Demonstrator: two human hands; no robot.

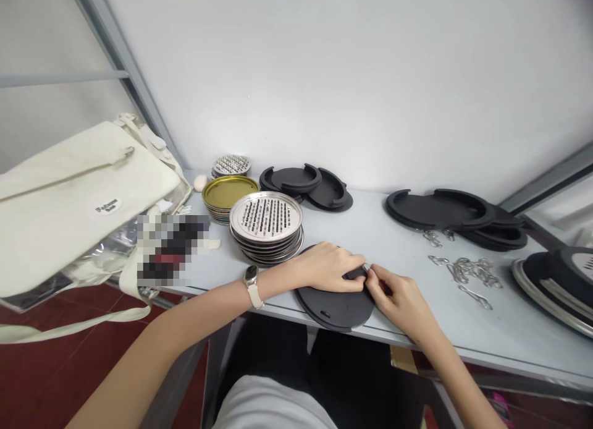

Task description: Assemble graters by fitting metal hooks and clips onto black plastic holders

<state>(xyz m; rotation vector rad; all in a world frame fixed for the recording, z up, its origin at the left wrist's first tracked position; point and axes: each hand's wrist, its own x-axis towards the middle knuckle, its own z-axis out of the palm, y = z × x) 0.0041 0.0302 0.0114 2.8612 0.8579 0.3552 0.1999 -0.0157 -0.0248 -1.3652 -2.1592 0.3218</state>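
Note:
A round black plastic base point(337, 304) lies at the table's front edge. My left hand point(327, 267) is closed on it, palm down, with fingers around a raised black tab point(356, 273) at its right side. My right hand point(401, 298) pinches at the end of that tab, where a small shiny metal piece point(365, 267) shows between the fingertips; most of it is hidden. To the right of this hand lies a loose pile of bent metal wire clips point(467, 271). Left of the base, close to my left forearm, stands a stack of round metal grater discs point(266, 219).
Gold-coloured round lids point(230, 193) and more grater discs point(231, 165) stand back left. Black ring-shaped holders point(296, 177) and others point(438, 209) lie along the wall. A cream bag point(88, 188) fills the left end. Black and metal parts point(556, 293) sit far right.

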